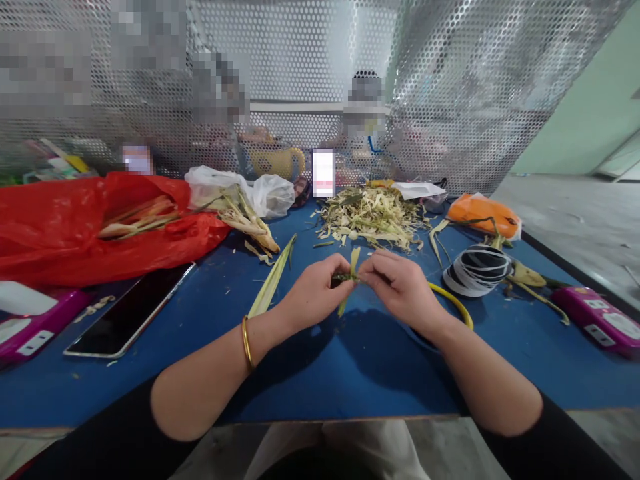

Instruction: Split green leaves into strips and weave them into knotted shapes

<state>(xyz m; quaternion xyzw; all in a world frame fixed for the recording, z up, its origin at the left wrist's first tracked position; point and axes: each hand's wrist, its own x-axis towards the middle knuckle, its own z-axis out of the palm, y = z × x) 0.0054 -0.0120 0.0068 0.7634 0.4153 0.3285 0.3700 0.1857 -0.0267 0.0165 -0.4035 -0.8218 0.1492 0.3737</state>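
My left hand (323,283) and my right hand (397,283) meet above the middle of the blue table, both with fingers pinched. Between them is a narrow yellow-green leaf strip (355,256), upright, its lower end hanging below the fingers. A darker twisted piece crosses it at my left fingertips; how the two join is too small to tell. Behind my right wrist lies a yellow ring (459,301), partly hidden by the arm. Beside my left forearm lies a long pale green leaf (273,277). A heap of shredded leaf strips (375,213) sits just beyond my hands.
At left are a red plastic bag (150,247) holding dry leaves, a phone (133,313) and a purple device (45,327). On the right lie a white cord spool (477,270), an orange packet (485,217) and another purple device (600,320). A perforated metal screen (310,67) stands behind.
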